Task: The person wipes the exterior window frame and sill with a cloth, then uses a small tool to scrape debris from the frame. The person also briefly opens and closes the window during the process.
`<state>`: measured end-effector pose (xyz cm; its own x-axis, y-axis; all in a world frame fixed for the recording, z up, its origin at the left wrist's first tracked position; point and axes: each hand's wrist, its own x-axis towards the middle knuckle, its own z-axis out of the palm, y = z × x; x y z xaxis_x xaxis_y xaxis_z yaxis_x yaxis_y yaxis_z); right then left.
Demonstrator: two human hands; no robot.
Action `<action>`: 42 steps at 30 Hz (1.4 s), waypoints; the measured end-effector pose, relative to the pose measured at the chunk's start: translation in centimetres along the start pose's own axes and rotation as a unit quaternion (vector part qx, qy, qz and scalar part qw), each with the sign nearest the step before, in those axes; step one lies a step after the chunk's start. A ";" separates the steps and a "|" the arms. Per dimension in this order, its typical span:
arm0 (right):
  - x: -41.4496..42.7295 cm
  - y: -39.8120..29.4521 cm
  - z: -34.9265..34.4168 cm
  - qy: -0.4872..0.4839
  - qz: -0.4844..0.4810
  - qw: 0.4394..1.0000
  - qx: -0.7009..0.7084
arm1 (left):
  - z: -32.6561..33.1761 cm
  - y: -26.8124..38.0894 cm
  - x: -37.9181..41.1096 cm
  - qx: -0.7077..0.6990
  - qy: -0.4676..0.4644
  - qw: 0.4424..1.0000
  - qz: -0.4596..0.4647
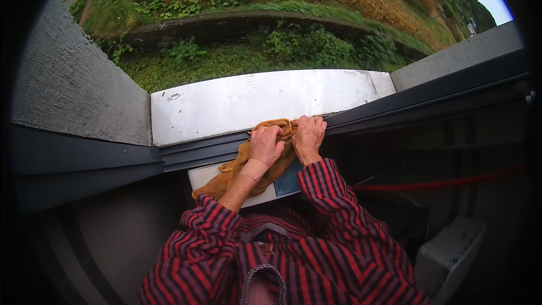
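An orange-brown cloth [276,173] lies bunched over the dark grey window track [203,153] and trails down across the white inner ledge [202,176]. My left hand [266,143] grips the cloth with bent fingers at the track. Close beside it, my right hand [310,136] presses another fold of the cloth against the frame, at the edge of the dark window sash [406,97]. The fingertips of both hands are partly hidden in the folds. A blue patch [288,181] shows on the ledge under my right wrist.
Beyond the track lies a white outer sill [262,97] with dark marks. Rough grey walls [80,72] flank the opening, with a planted slope [254,29] below outside. Indoors, a red cord or bar [440,182] and a pale box-like object [451,250] are at the right.
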<state>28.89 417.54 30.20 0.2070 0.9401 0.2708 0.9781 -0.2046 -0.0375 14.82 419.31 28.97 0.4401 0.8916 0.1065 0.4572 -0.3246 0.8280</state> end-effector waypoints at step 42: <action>-1.2 0.4 -0.3 -0.055 0.215 0.835 0.504 | 2.2 0.8 2.5 -0.076 0.008 0.997 -0.026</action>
<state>29.06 416.28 30.12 0.4898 0.8694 -0.0648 0.3209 -0.2489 -0.9138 17.94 420.57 28.66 0.4067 0.9110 0.0688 0.3560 -0.2274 0.9064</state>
